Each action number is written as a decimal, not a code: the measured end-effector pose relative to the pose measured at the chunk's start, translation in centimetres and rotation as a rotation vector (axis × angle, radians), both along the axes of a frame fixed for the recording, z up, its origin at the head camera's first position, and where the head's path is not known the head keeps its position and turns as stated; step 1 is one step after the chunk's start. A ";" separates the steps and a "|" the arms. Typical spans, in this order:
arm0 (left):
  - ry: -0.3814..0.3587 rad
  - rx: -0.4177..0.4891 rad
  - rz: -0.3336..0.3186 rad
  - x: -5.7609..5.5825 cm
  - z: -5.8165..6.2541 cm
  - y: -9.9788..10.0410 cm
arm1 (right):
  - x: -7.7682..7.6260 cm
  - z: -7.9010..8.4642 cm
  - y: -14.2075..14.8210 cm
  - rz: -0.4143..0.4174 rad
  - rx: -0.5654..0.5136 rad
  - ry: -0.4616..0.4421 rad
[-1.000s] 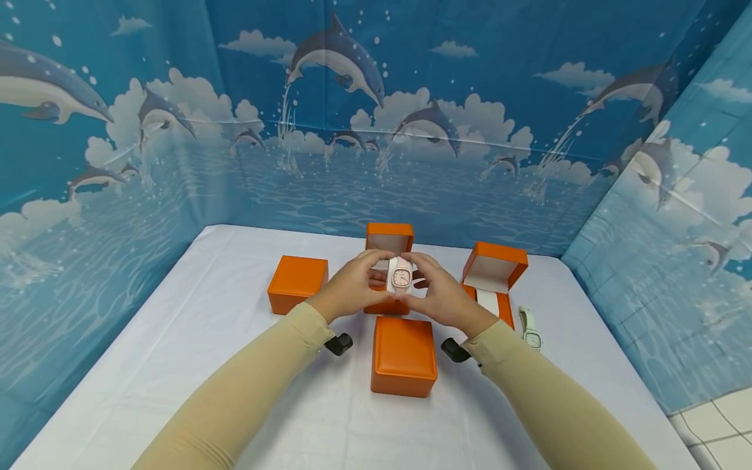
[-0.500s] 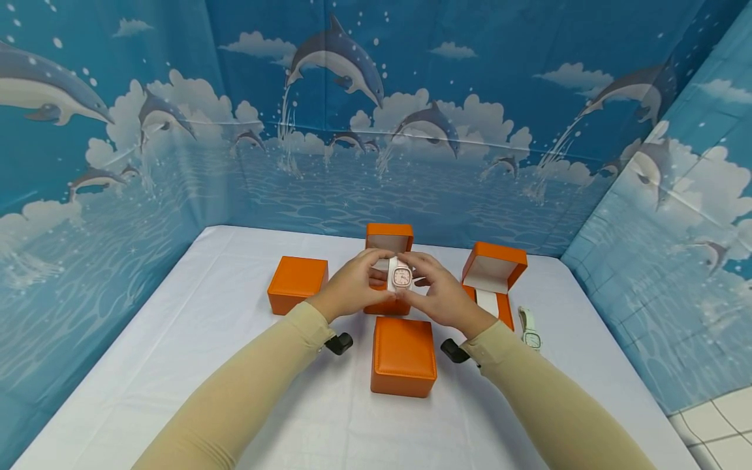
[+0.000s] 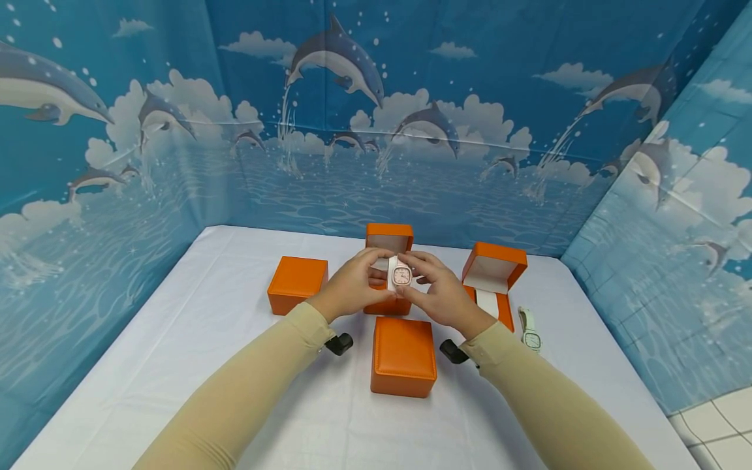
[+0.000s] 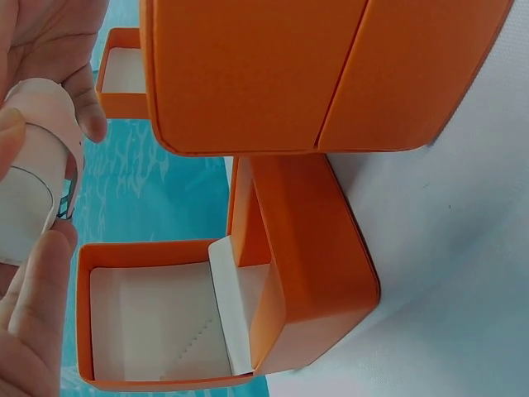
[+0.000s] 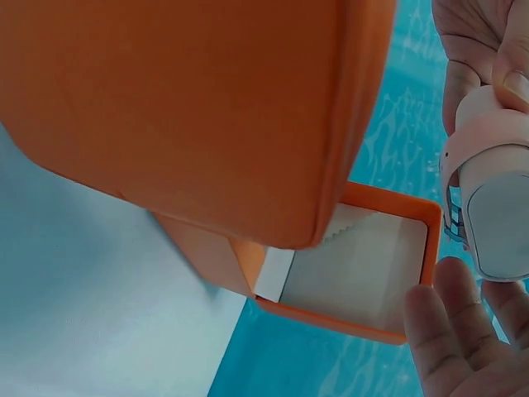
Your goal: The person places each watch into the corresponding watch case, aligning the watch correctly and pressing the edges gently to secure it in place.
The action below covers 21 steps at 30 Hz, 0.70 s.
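Note:
A pink watch [image 3: 402, 276] is wrapped around a white watch cushion [image 3: 392, 266], held up before the middle orange box. My left hand [image 3: 352, 282] grips the cushion from its left end. From the other side my right hand [image 3: 442, 290] pinches the watch, its thumb at the lower edge of the dial. The strap's buckle [image 5: 452, 215] shows on the underside in the right wrist view, close to the right fingers [image 5: 459, 302]. Behind the hands stands an orange watch box [image 3: 390, 230] with its lid up; its lower part is partly hidden, and its pale lid lining [image 4: 153, 318] shows in the left wrist view.
One closed orange box [image 3: 403, 356] stands in front of the hands, another closed box [image 3: 298, 281] to the left. At right, an open box [image 3: 499, 253] holds a white cushion [image 3: 487, 302]. Beside it a pale green watch [image 3: 531, 339] lies on the white tablecloth [image 3: 235, 287].
The pink watch has turned and shifted slightly on the cushion. My right thumb has moved up to the dial's lower edge. The left hand and the boxes stay in place.

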<state>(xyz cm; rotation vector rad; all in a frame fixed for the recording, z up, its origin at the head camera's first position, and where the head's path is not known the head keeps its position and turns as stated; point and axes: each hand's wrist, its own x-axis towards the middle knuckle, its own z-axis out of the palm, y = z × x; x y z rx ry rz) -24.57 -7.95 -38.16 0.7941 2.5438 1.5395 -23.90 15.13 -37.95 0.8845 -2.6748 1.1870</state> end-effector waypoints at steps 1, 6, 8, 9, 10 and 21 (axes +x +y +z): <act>0.000 0.001 0.001 0.0 0.0 0.0 | 0.0 0.0 0.0 -0.001 -0.002 0.001; 0.008 0.008 0.005 -0.1 -0.1 0.0 | 0.0 -0.1 -0.1 -0.010 -0.007 0.022; 0.015 0.011 0.005 -0.1 -0.1 0.0 | 0.0 -0.2 -0.2 -0.012 -0.009 0.032; 0.018 0.013 0.005 -0.1 -0.1 0.0 | 0.0 -0.3 -0.2 -0.011 -0.011 0.034; 0.020 0.013 0.005 0.0 -0.1 0.0 | 0.0 -0.3 -0.2 -0.010 -0.012 0.034; -0.009 0.004 0.011 0.0 0.0 -0.2 | -0.5 0.0 0.4 0.074 0.029 -0.096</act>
